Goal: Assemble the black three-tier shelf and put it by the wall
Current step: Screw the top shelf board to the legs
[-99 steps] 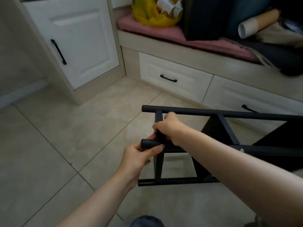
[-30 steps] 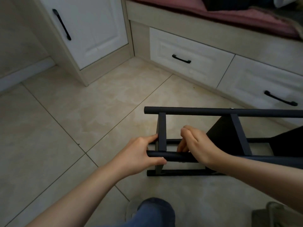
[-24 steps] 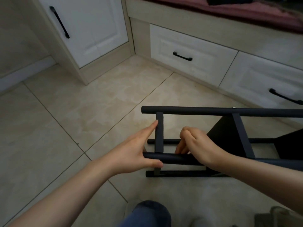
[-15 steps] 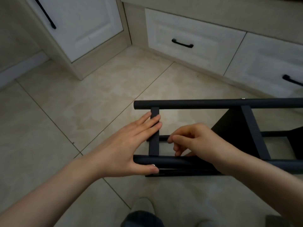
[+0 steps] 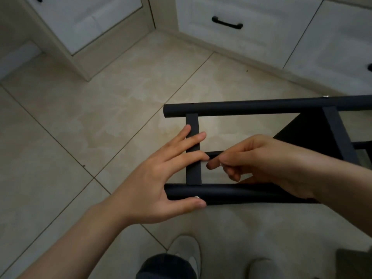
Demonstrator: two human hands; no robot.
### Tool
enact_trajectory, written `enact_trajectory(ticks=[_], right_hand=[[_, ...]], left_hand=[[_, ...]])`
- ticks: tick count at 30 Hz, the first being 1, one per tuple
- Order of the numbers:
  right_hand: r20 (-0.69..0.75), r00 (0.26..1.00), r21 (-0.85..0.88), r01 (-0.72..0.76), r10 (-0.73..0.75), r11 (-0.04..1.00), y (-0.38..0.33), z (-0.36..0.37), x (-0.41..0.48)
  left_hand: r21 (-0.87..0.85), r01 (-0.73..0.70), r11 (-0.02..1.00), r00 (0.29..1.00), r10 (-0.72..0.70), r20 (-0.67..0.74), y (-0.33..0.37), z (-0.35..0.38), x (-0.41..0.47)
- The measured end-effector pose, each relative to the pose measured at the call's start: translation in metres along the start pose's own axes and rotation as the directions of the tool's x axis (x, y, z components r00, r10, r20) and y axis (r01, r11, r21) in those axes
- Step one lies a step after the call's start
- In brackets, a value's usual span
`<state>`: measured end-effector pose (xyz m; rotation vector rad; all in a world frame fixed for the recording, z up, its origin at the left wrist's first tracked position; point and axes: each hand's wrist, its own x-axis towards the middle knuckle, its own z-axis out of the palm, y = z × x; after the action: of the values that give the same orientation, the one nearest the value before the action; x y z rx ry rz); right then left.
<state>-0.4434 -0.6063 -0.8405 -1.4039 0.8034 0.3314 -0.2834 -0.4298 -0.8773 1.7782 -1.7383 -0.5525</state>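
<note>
The black shelf frame (image 5: 261, 107) lies on its side on the tiled floor, its tube ends pointing left. A short flat crossbar (image 5: 193, 174) joins the far tube to the near tube (image 5: 237, 193). My left hand (image 5: 161, 174) lies across the crossbar with straight fingers, its thumb along the near tube beside a silver screw head (image 5: 196, 197). My right hand (image 5: 259, 158) hovers just right of the crossbar, thumb and forefinger pinching something small and silvery (image 5: 220, 164). A black shelf panel (image 5: 310, 133) shows further right, partly hidden by my right forearm.
A white cabinet door (image 5: 86, 19) stands at the back left. White drawers with a black handle (image 5: 227, 22) run along the back. Bare beige floor tiles (image 5: 90, 109) spread to the left. My shoes (image 5: 187, 252) are at the bottom edge.
My left hand let go of the near tube and spread flat over the crossbar. My right hand rose off the near tube and now pinches a small piece. The view tilted downward.
</note>
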Motion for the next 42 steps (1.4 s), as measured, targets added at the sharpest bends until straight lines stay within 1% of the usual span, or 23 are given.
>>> enact_trajectory(ticks=[3, 5, 7, 9, 13, 15, 17, 19, 21, 25, 28, 30, 32, 34, 35, 36, 38, 39, 41, 42], right_hand=[[0.031, 0.999, 0.011, -0.033, 0.033, 0.999, 0.000, -0.001, 0.003], [0.052, 0.998, 0.012, -0.027, 0.026, 1.000, 0.001, -0.002, 0.004], [0.076, 0.997, 0.018, -0.012, 0.010, 1.000, 0.002, -0.004, 0.005], [0.106, 0.994, 0.024, 0.012, -0.015, 1.000, 0.003, -0.005, 0.004], [0.143, 0.984, -0.034, 0.113, -0.107, 0.993, 0.004, -0.005, 0.000], [0.135, 0.977, -0.072, 0.177, -0.166, 0.982, 0.005, -0.004, -0.001], [0.121, 0.968, -0.110, 0.231, -0.218, 0.967, 0.003, -0.003, -0.001], [0.121, 0.961, -0.140, 0.264, -0.248, 0.954, 0.002, -0.002, -0.001], [0.124, 0.955, -0.148, 0.288, -0.271, 0.946, 0.000, -0.001, -0.001], [0.132, 0.949, -0.168, 0.305, -0.285, 0.937, 0.001, -0.001, 0.001], [0.122, 0.939, -0.199, 0.341, -0.322, 0.919, -0.001, 0.001, 0.000], [0.071, 0.905, -0.260, 0.423, -0.420, 0.868, -0.008, 0.000, -0.001], [-0.047, 0.817, -0.451, 0.496, -0.575, 0.742, -0.018, -0.007, 0.002], [-0.147, 0.692, -0.629, 0.486, -0.706, 0.607, -0.028, -0.015, 0.008], [-0.163, 0.645, -0.696, 0.462, -0.747, 0.550, -0.032, -0.018, 0.012], [-0.160, 0.618, -0.755, 0.425, -0.770, 0.498, -0.035, -0.019, 0.018], [-0.134, 0.612, -0.835, 0.353, -0.779, 0.421, -0.037, -0.022, 0.030], [-0.127, 0.625, -0.842, 0.343, -0.770, 0.417, -0.037, -0.022, 0.035], [-0.129, 0.662, -0.803, 0.367, -0.739, 0.469, -0.038, -0.022, 0.040], [-0.130, 0.667, -0.789, 0.379, -0.734, 0.484, -0.038, -0.021, 0.042]], left_hand=[[0.012, -0.001, 1.000, 1.000, 0.001, -0.019, 0.000, 0.002, -0.001], [0.010, 0.008, 1.000, 1.000, -0.008, -0.007, 0.003, 0.002, -0.001], [0.048, 0.010, 0.999, 1.000, -0.010, 0.006, 0.006, 0.000, -0.001], [0.118, 0.030, 0.993, 1.000, -0.030, -0.006, 0.011, -0.001, -0.005], [0.308, 0.168, 0.936, 0.986, -0.154, -0.068, 0.025, -0.009, -0.016], [0.397, 0.156, 0.904, 0.988, -0.140, -0.068, 0.029, -0.010, -0.016], [0.443, 0.103, 0.890, 0.993, -0.114, -0.002, 0.031, -0.010, -0.013], [0.431, 0.082, 0.898, 0.989, -0.126, 0.074, 0.031, -0.010, -0.011], [0.407, 0.076, 0.910, 0.985, -0.132, 0.112, 0.028, -0.010, -0.010], [0.344, 0.054, 0.937, 0.989, -0.097, 0.110, 0.023, -0.010, -0.007], [0.269, 0.072, 0.960, 0.989, -0.105, 0.108, 0.024, -0.009, -0.007], [0.255, 0.086, 0.963, 0.986, -0.118, 0.115, 0.023, -0.008, -0.008], [0.247, 0.108, 0.963, 0.982, -0.142, 0.121, 0.023, -0.008, -0.009], [0.244, 0.130, 0.961, 0.978, -0.165, 0.127, 0.022, -0.008, -0.010], [0.247, 0.134, 0.960, 0.977, -0.171, 0.132, 0.021, -0.008, -0.010], [0.253, 0.134, 0.958, 0.975, -0.173, 0.138, 0.021, -0.008, -0.011], [0.282, 0.121, 0.952, 0.976, -0.165, 0.138, 0.022, -0.007, -0.011], [0.298, 0.119, 0.947, 0.977, -0.165, 0.134, 0.022, -0.008, -0.012], [0.296, 0.161, 0.942, 0.971, -0.204, 0.122, 0.023, -0.010, -0.011], [0.282, 0.192, 0.940, 0.966, -0.232, 0.115, 0.023, -0.012, -0.010]])
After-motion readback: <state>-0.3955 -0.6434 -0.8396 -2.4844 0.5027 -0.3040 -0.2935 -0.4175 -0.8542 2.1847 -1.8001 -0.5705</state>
